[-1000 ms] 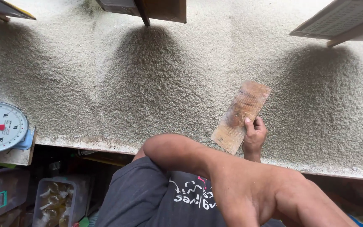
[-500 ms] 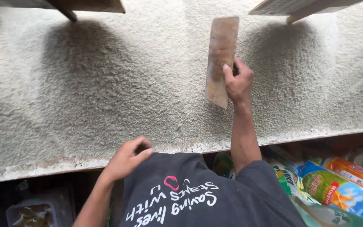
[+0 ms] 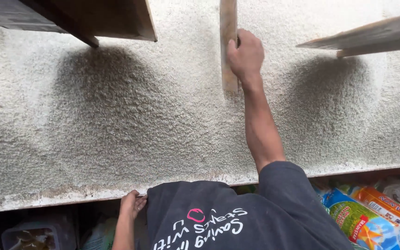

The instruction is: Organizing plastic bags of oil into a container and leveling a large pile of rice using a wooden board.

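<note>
The right hand [image 3: 245,56] is stretched far out over a wide bed of pale rice grains [image 3: 130,134], fingers clamped around a flat wooden board [image 3: 228,44] that stands on its lower edge in the grain, its narrow side toward the camera (a grip that looks suited to pushing or levelling the loose surface). The board is thin, worn and tan; the rice around it is fine, pebbly and heaped in soft mounds. Well back from the board, at the near rim of the bed, the left hand [image 3: 133,206] rests curled on the edge, seemingly bracing the long reach and holding nothing. Colourful plastic sacks [image 3: 371,217] lie below that rim, to the right.
</note>
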